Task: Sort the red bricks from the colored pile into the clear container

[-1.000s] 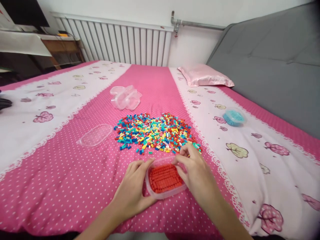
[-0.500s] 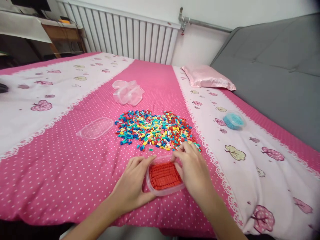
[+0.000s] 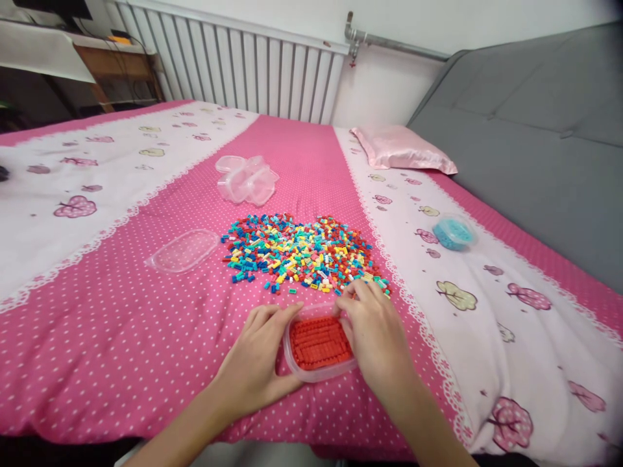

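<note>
A clear plastic container [image 3: 318, 375] sits near the bed's front edge, packed with neat rows of red bricks [image 3: 321, 344]. My left hand [image 3: 256, 357] is closed around its left side, thumb at the near rim and fingers at the far rim. Over the right end is my right hand [image 3: 379, 334], its fingers bent together at the far right corner. Whatever those fingertips pinch, if anything, is hidden. Just beyond the container spreads a loose pile of small multicoloured bricks [image 3: 302, 250].
A clear lid [image 3: 187, 251] lies left of the pile. Several clear containers [image 3: 248, 181] are heaped behind it. To the right stands a container of light blue pieces [image 3: 453, 233]. A pink pillow [image 3: 402, 149] rests by the grey headboard [image 3: 525, 130].
My right hand has shifted very slightly at the container's right corner. The left hand keeps its grip, and the whole view has drifted a little.
</note>
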### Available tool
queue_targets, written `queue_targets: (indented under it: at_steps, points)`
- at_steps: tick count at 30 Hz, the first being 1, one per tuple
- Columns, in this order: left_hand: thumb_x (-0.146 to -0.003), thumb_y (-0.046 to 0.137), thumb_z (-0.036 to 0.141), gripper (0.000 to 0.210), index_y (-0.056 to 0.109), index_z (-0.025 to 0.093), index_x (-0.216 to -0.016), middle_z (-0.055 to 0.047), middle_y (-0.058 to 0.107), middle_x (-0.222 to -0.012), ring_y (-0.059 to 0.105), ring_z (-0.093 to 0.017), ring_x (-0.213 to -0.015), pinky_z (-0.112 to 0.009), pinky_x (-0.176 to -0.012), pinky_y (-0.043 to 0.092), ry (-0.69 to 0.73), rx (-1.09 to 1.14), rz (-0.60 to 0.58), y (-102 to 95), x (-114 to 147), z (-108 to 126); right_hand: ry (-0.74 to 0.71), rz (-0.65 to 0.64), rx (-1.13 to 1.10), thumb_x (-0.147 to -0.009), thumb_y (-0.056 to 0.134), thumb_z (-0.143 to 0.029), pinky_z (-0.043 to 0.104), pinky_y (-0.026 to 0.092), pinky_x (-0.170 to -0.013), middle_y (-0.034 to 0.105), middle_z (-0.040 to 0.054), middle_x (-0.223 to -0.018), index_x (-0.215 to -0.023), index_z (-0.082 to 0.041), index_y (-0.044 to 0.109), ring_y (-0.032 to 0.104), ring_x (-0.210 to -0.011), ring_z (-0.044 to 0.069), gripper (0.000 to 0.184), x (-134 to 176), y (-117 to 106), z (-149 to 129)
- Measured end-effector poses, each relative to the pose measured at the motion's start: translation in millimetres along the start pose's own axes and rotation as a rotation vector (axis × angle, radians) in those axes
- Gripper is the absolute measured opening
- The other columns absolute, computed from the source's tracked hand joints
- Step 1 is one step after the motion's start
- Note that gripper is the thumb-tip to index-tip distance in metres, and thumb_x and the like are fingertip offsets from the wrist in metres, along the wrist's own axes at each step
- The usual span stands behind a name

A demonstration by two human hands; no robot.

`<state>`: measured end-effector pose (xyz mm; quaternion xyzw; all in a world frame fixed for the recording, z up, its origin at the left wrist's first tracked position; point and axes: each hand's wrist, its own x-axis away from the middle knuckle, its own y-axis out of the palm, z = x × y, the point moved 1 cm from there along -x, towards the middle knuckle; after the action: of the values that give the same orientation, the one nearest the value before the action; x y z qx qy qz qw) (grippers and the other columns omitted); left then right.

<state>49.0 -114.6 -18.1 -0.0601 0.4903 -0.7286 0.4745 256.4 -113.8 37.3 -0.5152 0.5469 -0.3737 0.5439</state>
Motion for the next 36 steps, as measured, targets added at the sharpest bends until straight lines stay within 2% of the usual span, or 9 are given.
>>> queue_targets:
  at_steps: [6,13,28,36]
  points:
    - [-0.081,0.078,0.041,0.081,0.035,0.027,-0.149,-0.011,0.064,-0.123,0.058,-0.033,-0.11,-0.05,-0.093,0.052,0.007,0.01,0.011,-1.7,-1.2,1.3,0.0,0.056,0.085,-0.084,0.07,0.001,0.042,0.041,-0.077,0.065,0.0065,-0.09,-0.078,-0.022,0.072,0.056,-0.092,0.03,0.023,3.3,1.0,-2.7]
    - [-0.081,0.078,0.042,0.081,0.035,0.026,-0.149,-0.012,0.064,-0.124,0.058,-0.033,-0.11,-0.05,-0.094,0.051,0.015,0.007,0.01,-1.1,-0.2,0.8,0.0,0.133,0.111,-0.086,0.069,-0.002,0.049,0.038,-0.093,0.065,0.0059,-0.089,-0.075,-0.023,0.07,0.055,-0.091,0.028,0.023,5.8,1.2,-3.1]
    - [-0.081,0.078,0.04,0.078,0.039,0.026,-0.146,-0.011,0.064,-0.123,0.058,-0.033,-0.111,-0.05,-0.094,0.051,0.005,0.018,0.012,-1.1,-0.6,1.3,0.028,0.11,0.128,-0.086,0.072,-0.006,0.051,0.039,-0.094,0.063,0.0078,-0.091,-0.076,-0.022,0.071,0.055,-0.094,0.029,0.019,3.6,2.4,-2.7]
    - [-0.081,0.078,0.038,0.08,0.035,0.027,-0.147,-0.011,0.063,-0.123,0.056,-0.033,-0.111,-0.051,-0.094,0.051,0.01,0.01,0.001,-1.9,-1.1,1.3,0.011,0.161,0.11,-0.084,0.073,-0.005,0.051,0.04,-0.094,0.063,0.0063,-0.086,-0.072,-0.023,0.067,0.056,-0.091,0.028,0.023,4.6,4.1,-1.7]
